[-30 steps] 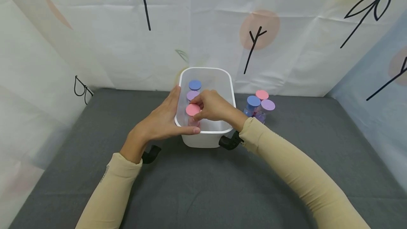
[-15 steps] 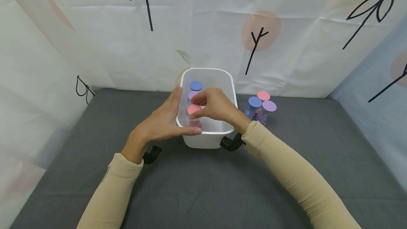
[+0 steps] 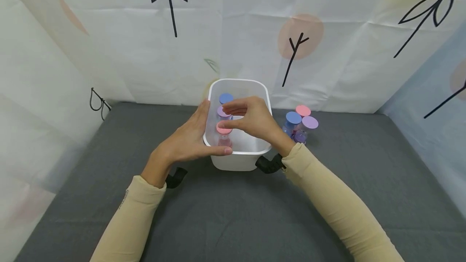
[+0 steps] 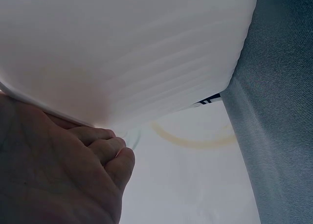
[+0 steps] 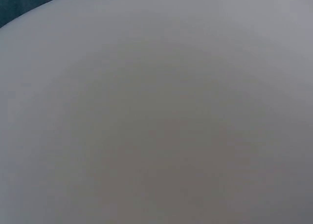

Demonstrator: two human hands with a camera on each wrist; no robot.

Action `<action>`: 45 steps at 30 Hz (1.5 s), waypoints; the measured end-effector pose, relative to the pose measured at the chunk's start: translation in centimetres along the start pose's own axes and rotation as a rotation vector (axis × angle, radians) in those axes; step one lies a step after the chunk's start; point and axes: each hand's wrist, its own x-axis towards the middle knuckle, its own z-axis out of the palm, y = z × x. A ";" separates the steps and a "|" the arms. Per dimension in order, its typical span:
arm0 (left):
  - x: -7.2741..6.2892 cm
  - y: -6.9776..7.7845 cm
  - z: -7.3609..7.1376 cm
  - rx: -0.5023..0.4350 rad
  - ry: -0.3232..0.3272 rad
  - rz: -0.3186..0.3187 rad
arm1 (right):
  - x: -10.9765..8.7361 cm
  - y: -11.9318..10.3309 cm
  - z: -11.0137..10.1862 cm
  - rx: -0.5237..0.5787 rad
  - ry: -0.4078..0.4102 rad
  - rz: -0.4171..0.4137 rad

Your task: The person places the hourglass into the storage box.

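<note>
A white plastic bin point(image 3: 236, 161) stands on the dark table, with a row of small jars along its left inner side. My left hand point(image 3: 185, 134) rests against the bin's left side and near corner, thumb extended over the front rim. In the left wrist view its fingers point(image 4: 120, 168) lie along the rim. My right hand point(image 3: 256, 120) hovers over the bin, thumb and fingers apart and holding nothing. Its thumb overlaps the pink-lidded jar point(image 3: 224, 138), the nearest in the row. Behind it stand a purple-lidded jar point(image 3: 222, 112) and a blue-lidded jar point(image 3: 226, 98).
Right of the bin, a blue-lidded jar point(image 3: 293, 118), a pink-lidded jar point(image 3: 303, 110) and a purple-lidded jar point(image 3: 310, 123) stand close together beside my right wrist. A patterned cloth backdrop point(image 3: 247, 43) rises behind the grey-covered table point(image 3: 233, 213).
My right hand has let go of the pink-lidded jar, its fingers spreading and lifting away from the lid. The left hand has stayed on the bin. The head view has shifted slightly.
</note>
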 end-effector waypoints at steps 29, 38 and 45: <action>0.2 0.0 0.1 -0.009 0.044 0.052 | -8.3 1.1 -5.5 0.207 0.240 0.003; 0.3 -0.1 0.2 -0.027 0.063 0.092 | -8.6 2.1 -6.4 0.194 0.276 0.024; 0.3 -0.2 0.2 -0.030 0.075 0.112 | -9.1 3.2 -8.6 0.132 0.343 0.096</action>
